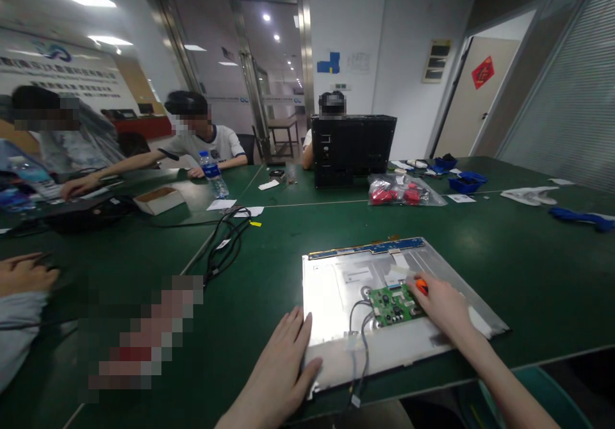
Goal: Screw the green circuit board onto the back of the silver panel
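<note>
A silver monitor panel [336,288] lies back-up on the green table [528,269] in front of me. A small green circuit board [391,304] sits on its middle, with grey wires [360,346] trailing toward the near edge. My left hand [283,365] rests flat with fingers stretched out on the table at the panel's near left corner. My right hand [444,307] is closed round an orange-handled tool [421,285], probably a screwdriver, at the board's right edge.
A black monitor [353,150] stands upright at the table's far side with a person behind it. A bag of red parts [401,192], blue trays [464,180], black cables [225,237], a water bottle [213,174] and a cardboard box [158,200] lie around. Other people sit at the left.
</note>
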Available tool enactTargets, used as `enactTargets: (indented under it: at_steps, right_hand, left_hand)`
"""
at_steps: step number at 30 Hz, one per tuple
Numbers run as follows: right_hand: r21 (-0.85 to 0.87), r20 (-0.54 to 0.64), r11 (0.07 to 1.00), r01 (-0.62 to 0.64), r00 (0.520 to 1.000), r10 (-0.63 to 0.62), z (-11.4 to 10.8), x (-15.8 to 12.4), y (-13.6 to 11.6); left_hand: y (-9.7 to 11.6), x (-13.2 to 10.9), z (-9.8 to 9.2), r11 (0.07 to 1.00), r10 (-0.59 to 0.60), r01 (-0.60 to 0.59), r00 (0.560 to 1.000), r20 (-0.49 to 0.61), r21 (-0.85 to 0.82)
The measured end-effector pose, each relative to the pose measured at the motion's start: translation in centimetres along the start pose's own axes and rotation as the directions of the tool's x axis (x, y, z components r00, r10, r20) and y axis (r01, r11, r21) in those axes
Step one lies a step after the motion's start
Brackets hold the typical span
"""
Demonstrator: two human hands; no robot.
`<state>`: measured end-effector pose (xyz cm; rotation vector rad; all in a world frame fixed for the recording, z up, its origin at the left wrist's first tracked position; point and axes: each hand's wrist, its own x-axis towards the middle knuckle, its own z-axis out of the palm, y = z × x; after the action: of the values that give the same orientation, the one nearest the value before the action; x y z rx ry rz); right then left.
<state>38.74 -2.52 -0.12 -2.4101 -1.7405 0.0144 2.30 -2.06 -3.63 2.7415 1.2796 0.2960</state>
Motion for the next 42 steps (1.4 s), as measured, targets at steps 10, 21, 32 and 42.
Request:
enactTargets:
  at_steps: [10,21,32,42]
  right_hand:
    - [0.054,-0.097,0.997,0.048,0.994,-0.043,1.4,1.8,4.8]
    - [0.065,-0.062,0.985,0.159,0.986,-0.155,1.4,3.8,7.6]
    - [0.028,-0.040,0.988,0.153,0.988,-0.152,1.2,4.3,8.1]
    - [-0.086,-0.080,0.996,0.028,0.996,-0.035,1.0,6.1,10.1]
  left_hand:
    - [3.5,4.5,-0.7,0.995,0.010,0.005,0.988,0.152,-0.101]
    - [4.9,6.9,-1.1,0.991,0.054,-0.028,0.979,0.194,-0.131]
    - [5.9,7.3,-1.5,0.992,0.030,-0.002,0.977,0.213,-0.130]
    - [6.2,8.0,-0.8,0.988,0.070,-0.044,0.983,0.172,-0.151]
